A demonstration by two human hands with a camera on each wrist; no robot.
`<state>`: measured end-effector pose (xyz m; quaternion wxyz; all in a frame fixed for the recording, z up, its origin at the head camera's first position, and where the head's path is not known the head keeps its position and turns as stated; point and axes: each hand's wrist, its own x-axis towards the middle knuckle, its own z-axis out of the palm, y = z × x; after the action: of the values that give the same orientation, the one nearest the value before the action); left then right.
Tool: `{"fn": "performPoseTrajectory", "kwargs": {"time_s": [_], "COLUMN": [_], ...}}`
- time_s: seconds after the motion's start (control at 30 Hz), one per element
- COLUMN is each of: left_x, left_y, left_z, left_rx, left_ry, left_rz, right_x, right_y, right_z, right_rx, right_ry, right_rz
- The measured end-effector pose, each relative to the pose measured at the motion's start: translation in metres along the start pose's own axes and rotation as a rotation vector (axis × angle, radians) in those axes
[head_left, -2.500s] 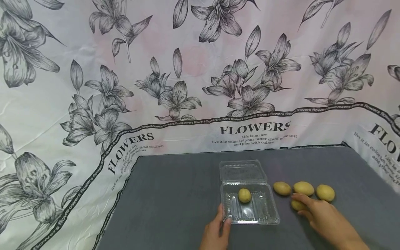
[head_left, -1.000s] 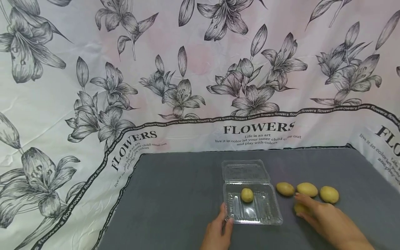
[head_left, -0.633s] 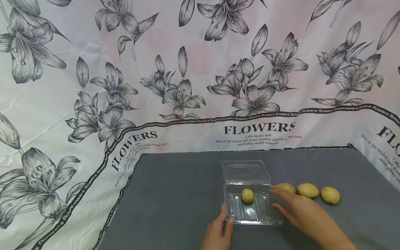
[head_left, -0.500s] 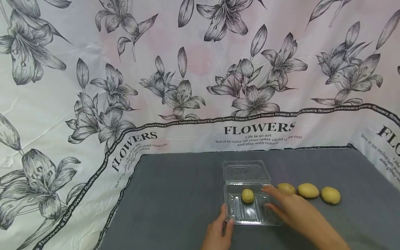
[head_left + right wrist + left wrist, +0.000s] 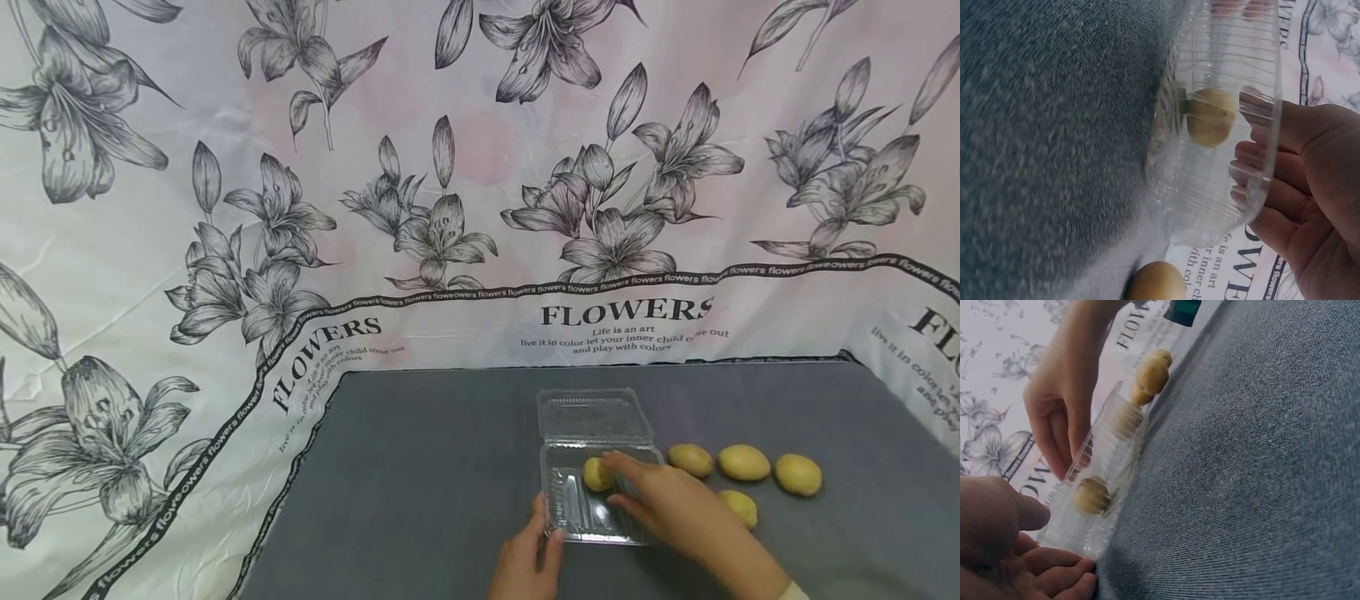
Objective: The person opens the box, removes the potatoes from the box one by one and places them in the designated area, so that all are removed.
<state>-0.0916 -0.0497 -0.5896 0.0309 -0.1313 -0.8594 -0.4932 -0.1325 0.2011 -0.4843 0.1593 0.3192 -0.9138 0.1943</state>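
In the head view a clear plastic clamshell container point(image 5: 551, 504) lies on the table with its lid folded back. One small yellow potato point(image 5: 597, 474) sits in its base. My left hand point(image 5: 528, 557) grips the container's left edge; the left wrist view shows the thumb point(image 5: 1034, 511) above and the other fingers below. My right hand point(image 5: 671, 504) reaches over the base from the right. In the right wrist view its loosely bent fingers point(image 5: 1279, 234) are at the container's rim, fingertips close to the potato point(image 5: 1211, 117) with a gap between.
Several more potatoes lie to the container's right: a row of three, with the middle one point(image 5: 743, 462) between its neighbours, and a single potato point(image 5: 739, 508) nearer the front, partly behind the right arm. A floral-printed sheet point(image 5: 450, 333) stands along the grey table's point(image 5: 405, 467) back.
My right hand has let go of the front potato, leaving it on the table, and has moved left over the container. My left hand stays at the container's edge.
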Motion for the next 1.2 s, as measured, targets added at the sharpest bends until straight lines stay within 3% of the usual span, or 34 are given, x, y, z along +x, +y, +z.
{"fn": "performPoseTrajectory", "kwargs": {"time_s": [0.17, 0.4, 0.8, 0.9, 1.0, 1.07, 1.13, 1.2], "left_x": [0.000, -0.001, 0.001, 0.001, -0.002, -0.004, -0.004, -0.003], "left_y": [0.013, 0.023, -0.004, 0.004, 0.031, 0.041, 0.044, 0.032], "left_z": [-0.008, -0.015, 0.001, -0.002, -0.018, -0.024, -0.026, -0.019], "left_rx": [-0.020, -0.024, 0.016, 0.013, -0.023, -0.037, -0.040, -0.008], "left_ry": [0.012, 0.023, 0.015, 0.012, -0.015, -0.020, -0.012, 0.010], "left_rz": [0.047, 0.057, 0.012, -0.008, -0.049, -0.039, 0.002, 0.050], "right_x": [0.007, 0.015, 0.022, 0.023, 0.024, 0.025, 0.025, 0.025], "right_y": [-0.003, -0.006, -0.007, -0.008, -0.009, -0.009, -0.010, -0.010], "right_z": [0.001, 0.002, 0.011, 0.012, 0.013, 0.013, 0.014, 0.016], "right_rx": [0.013, 0.028, 0.002, 0.004, 0.019, 0.023, 0.027, 0.020], "right_ry": [-0.055, -0.115, -0.129, -0.133, -0.154, -0.162, -0.164, -0.161], "right_rz": [0.037, 0.091, 0.125, 0.134, 0.149, 0.152, 0.151, 0.149]}}
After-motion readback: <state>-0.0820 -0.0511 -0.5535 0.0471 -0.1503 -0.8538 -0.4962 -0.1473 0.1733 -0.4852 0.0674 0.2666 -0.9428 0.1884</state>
